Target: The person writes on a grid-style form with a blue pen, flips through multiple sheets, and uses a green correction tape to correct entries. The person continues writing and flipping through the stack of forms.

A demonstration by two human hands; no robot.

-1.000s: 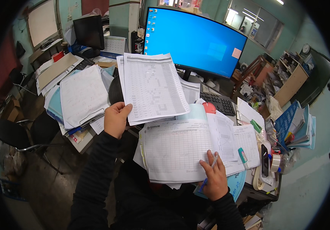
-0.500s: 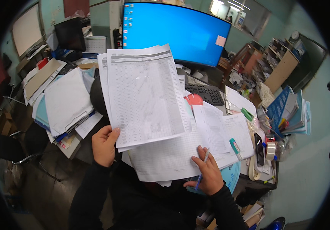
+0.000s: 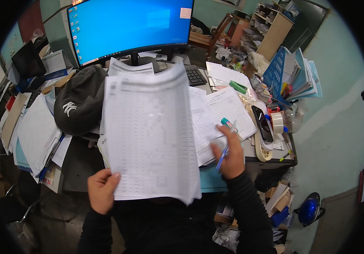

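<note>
While your left hand [image 3: 103, 191] clamps its fingers on printed sheets [image 3: 152, 139], number unclear, above the front edge of the desk [image 3: 250, 153], your right hand's [image 3: 231, 154] fingers grip one blue pen [image 3: 221, 159]. One cap [image 3: 78, 101] sits left, one phone [image 3: 262, 122] near the right edge; the sheets partly hide papers [image 3: 202, 113].

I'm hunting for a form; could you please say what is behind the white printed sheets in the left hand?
Past the white printed sheets, other white papers and a black keyboard partly show; anything fully covered cannot be seen.
</note>
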